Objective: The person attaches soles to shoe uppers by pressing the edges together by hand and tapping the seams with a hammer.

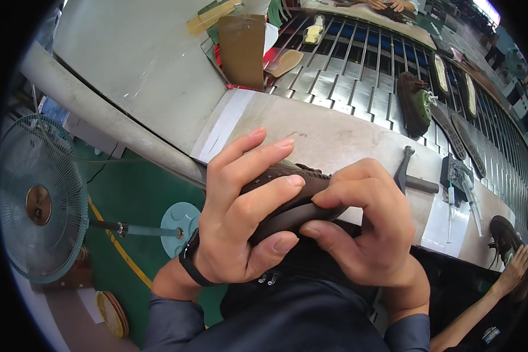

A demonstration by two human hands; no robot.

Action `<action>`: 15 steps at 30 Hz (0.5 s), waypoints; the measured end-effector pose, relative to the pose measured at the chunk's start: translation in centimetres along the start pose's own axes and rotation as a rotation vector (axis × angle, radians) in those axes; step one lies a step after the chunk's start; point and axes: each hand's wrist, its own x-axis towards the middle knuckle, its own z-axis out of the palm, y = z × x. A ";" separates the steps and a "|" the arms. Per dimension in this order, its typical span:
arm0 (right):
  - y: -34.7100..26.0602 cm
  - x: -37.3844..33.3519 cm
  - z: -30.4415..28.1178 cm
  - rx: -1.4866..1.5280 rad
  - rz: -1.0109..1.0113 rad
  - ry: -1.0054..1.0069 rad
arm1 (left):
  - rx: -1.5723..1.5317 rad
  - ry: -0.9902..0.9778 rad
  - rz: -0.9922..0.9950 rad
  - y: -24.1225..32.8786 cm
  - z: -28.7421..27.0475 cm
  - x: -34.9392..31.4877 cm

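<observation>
A dark brown shoe (287,202) is held between my two hands, just past the near edge of the worktable. My left hand (240,205) wraps its left part, fingers over the upper and thumb beneath at the sole side. With thumb and bent forefinger, my right hand (364,217) pinches the sole edge at the shoe's right end. The sole (299,218) curves along the side toward me. Much of the shoe is hidden behind my fingers.
On the worktable (334,129) lie a hammer (413,176) and syringes (460,199) beside a dark block. Beyond runs a slatted metal conveyor (334,88) bearing a brown-green shoe (415,105) and soles (457,135). A fan (41,199) stands at left. A co-worker's hand (515,267) touches another shoe at right.
</observation>
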 end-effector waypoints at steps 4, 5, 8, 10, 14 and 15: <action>0.4 0.4 0.7 0.043 -0.037 0.001 | 0.042 0.015 0.012 0.4 -0.4 -0.5; 0.4 0.4 0.9 0.041 -0.056 0.015 | 0.059 0.021 0.027 0.3 -0.4 -0.5; 1.2 0.4 1.3 0.031 -0.124 0.038 | 0.058 0.021 0.068 0.2 -0.4 -0.6; 1.5 0.4 1.4 0.020 -0.172 0.047 | 0.067 0.017 0.077 0.1 -0.4 -0.6; 1.2 0.9 0.5 0.021 -0.116 0.024 | -0.001 -0.129 0.032 -0.3 -2.0 0.6; 1.1 1.0 0.0 0.023 -0.044 0.012 | -0.109 -0.186 0.071 -1.6 -2.7 1.2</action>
